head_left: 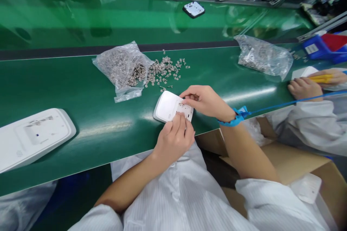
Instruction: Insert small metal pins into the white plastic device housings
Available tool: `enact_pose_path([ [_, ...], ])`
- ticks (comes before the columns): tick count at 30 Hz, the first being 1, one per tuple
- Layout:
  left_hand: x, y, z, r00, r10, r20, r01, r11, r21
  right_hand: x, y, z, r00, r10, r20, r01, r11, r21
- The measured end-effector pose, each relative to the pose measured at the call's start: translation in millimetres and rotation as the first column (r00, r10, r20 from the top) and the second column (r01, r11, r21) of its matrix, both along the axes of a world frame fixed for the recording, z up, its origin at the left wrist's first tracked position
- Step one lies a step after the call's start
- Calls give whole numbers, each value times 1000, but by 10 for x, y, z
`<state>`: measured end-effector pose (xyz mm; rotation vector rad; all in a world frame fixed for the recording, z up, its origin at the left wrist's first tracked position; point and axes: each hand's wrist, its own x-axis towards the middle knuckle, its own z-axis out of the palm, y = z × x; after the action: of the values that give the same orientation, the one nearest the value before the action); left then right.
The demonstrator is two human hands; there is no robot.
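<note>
- At the far left of the green bench (67,90), a large white housing (32,137) lies flat near the front edge, well apart from my hands.
- Left of centre, a clear plastic bag of small metal parts (123,68) lies open, with loose metal parts (165,70) spilled on the bench just beside its mouth.
- Directly below that spill, a small white casing (168,106) lies on the bench near the front edge, tilted slightly, one corner pointing toward me.
- My left hand (175,139) rests on the near edge of the casing, fingers curled and pressing down on its right portion; it holds the casing in place.
- My right hand (204,101) sits on the right end of the casing, fingertips pinched together over its recessed area; whether a part lies between them I cannot tell.
- A blue wrist strap (234,117) circles my right wrist, its blue cord (284,104) running off to the right.
- Further right, a second clear bag of metal parts (264,57) lies on the bench.
- At the right edge, a co-worker's hand (305,88) in a white sleeve rests on the bench, beside a yellow tool (321,78).
- Beyond the bench, on the green conveyor (108,18), a dark-framed circuit board (193,9) lies alone.
</note>
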<state>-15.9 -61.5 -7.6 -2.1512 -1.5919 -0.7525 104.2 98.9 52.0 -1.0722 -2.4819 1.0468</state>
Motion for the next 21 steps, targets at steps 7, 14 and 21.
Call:
enact_pose_path([
  [7,7,5,13,1000,10,9,-10,1000,-14,50,-3,-64,989,148,-3,-145,970,196],
  [14,13,-1,-6,1000,14,-19,-14,1000,-7,112,-51,-220,973,214,-81,-175,924,341],
  [21,12,1,-28,999,12,-45,-12,1000,8,103,-193,-276,978,173,120,-211,813,542],
])
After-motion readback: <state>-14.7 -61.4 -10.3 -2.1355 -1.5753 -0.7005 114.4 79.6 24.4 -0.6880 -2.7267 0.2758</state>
